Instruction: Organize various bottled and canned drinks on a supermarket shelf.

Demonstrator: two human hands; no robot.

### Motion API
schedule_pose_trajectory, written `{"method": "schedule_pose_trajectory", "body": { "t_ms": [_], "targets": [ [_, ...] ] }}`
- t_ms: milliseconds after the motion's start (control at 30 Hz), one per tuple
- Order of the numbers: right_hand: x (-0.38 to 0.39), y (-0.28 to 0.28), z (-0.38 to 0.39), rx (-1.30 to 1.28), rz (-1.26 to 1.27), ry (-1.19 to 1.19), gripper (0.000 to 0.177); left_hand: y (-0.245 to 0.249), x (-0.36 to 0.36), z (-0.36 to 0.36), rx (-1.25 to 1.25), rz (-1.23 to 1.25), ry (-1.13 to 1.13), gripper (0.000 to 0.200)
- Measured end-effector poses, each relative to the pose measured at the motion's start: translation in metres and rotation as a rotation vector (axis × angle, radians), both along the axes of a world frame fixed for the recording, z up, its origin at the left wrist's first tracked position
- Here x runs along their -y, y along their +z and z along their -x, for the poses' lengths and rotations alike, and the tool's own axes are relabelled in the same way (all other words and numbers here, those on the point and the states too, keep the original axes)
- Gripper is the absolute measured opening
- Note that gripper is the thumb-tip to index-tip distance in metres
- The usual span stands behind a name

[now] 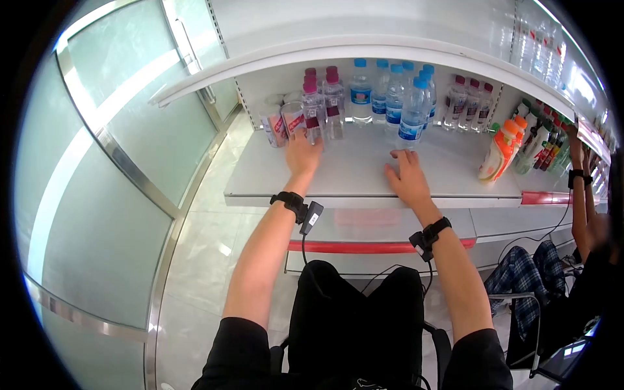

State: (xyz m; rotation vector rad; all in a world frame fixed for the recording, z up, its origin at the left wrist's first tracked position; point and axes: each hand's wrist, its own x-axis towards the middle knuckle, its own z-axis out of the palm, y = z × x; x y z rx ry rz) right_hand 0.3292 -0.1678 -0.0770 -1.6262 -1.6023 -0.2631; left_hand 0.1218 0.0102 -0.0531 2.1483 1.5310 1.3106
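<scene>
While the blue-capped bottles are standing in a close group on the white shelf, showing clear bodies and blue labels, the pink-capped bottles are standing upright to their left, looking transparent, with small dark red labels. Left of those, pale cans with red lettering are sitting close by. The left hand is reaching forward, left of the blue-capped bottles, its fingers lying at the bases of a can and the front pink-capped bottle; whether they are gripping either, I cannot tell. The right hand is hovering or resting just in front of the blue-capped bottles, its fingers spreading loosely and grasping nothing, the thumb pointing out to the left. Both forearms are slanting inward toward the shelf.
</scene>
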Motion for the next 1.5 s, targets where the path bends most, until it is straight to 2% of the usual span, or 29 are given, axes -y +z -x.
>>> {"method": "schedule_pose_trajectory", "body": {
  "t_ms": [67,167,333,500,567,667,800,867,1067,1267,1367,1500],
  "targets": [
    [0.0,0.0,-0.001,0.008,-0.004,0.004,0.035,0.004,0.006,-0.004,-0.044,-0.063,0.05,0.059],
    [0.0,-0.001,-0.001,0.023,-0.016,0.011,0.034,0.017,0.008,-0.005,-0.107,0.009,-0.001,0.065],
    [0.0,-0.001,-0.001,0.005,-0.044,0.012,0.032,0.03,0.009,-0.012,-0.044,0.104,0.059,0.065],
    [0.002,0.001,0.0,0.001,-0.047,0.022,0.032,0.007,-0.004,-0.01,0.051,0.021,0.106,0.067],
    [0.0,0.001,-0.001,0.006,-0.044,0.01,0.032,-0.002,-0.015,-0.004,0.054,0.01,0.027,0.067],
    [-0.003,0.0,0.002,0.013,-0.04,-0.001,0.033,-0.008,-0.023,0.009,0.042,-0.028,-0.083,0.066],
    [0.0,0.0,0.001,0.024,-0.016,-0.008,0.033,-0.013,-0.026,0.014,0.072,-0.005,-0.117,0.063],
    [0.0,0.003,0.002,0.022,-0.012,-0.001,0.033,-0.021,-0.029,0.016,0.166,-0.072,-0.196,0.061],
    [0.002,0.001,0.002,0.002,-0.008,0.0,0.032,-0.028,-0.029,0.018,0.271,-0.002,-0.245,0.052],
    [0.005,0.004,0.004,0.015,-0.022,0.016,0.031,-0.033,-0.031,0.019,0.314,-0.062,-0.25,0.041],
    [0.004,0.007,0.007,0.025,-0.029,0.032,0.031,-0.027,-0.026,0.021,0.342,0.0,-0.282,0.047],
    [0.009,0.004,0.002,-0.016,-0.074,0.022,0.029,-0.034,-0.035,0.017,0.363,0.042,-0.268,0.045]
  ]
}}
